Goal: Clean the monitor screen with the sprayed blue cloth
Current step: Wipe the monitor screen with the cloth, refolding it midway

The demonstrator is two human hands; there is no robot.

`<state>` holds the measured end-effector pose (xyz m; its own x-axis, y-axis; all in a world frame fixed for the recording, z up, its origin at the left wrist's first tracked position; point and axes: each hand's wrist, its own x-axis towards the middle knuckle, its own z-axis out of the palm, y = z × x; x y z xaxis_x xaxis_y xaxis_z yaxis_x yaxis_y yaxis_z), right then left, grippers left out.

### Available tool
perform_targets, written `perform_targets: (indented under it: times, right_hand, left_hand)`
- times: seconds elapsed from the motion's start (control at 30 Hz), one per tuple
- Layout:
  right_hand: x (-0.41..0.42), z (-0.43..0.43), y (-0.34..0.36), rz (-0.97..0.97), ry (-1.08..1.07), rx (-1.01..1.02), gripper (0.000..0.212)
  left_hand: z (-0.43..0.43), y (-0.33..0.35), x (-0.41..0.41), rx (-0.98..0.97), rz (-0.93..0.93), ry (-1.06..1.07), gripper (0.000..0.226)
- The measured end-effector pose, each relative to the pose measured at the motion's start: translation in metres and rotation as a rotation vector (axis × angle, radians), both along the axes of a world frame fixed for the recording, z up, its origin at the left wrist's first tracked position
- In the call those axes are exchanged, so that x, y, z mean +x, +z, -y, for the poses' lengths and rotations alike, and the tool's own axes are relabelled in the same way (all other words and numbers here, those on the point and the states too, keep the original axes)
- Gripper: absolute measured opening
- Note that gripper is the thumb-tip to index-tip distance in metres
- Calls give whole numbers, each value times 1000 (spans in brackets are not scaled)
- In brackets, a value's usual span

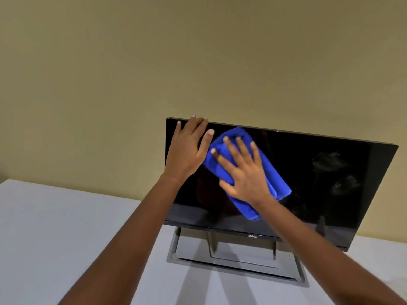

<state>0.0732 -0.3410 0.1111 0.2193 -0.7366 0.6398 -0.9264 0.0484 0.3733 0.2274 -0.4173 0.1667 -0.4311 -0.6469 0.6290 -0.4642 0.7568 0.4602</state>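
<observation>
Two hands: right hand (244,175) is pressed flat, fingers spread, on blue cloth (273,172) at left of monitor screen (319,194), smudges (330,160) well to its right; left hand (187,148) is laid flat alongside.

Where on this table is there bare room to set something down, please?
The table is bare left of the monitor stand, out to its left edge, and in a narrower patch right of the stand. Crowded: before the stand, where both forearms pass, and the screen, with left hand, right hand and blue cloth.
</observation>
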Motion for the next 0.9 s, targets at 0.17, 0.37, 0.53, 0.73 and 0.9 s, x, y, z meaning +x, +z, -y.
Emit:
perform_targets:
  times: [0.17, 0.37, 0.53, 0.73, 0.9]
  right_hand:
    - [22, -16, -78, -238, 85, 372, 83]
    - [23, -35, -119, -479, 153, 586, 69]
    - [-13, -38, -71, -406, 177, 350, 69]
    - [-69, -29, 29, -149, -22, -26, 73]
    - [-66, -20, 31, 152, -176, -254, 67]
  left_hand:
    - [2, 1, -2, 24, -87, 4, 49]
    - [1, 0, -2, 4, -115, 36, 43]
    - [-4, 1, -5, 3, -125, 70, 42]
    - [-6, -3, -10, -8, -121, 113, 43]
    - [-2, -7, -11, 14, -167, 95, 43]
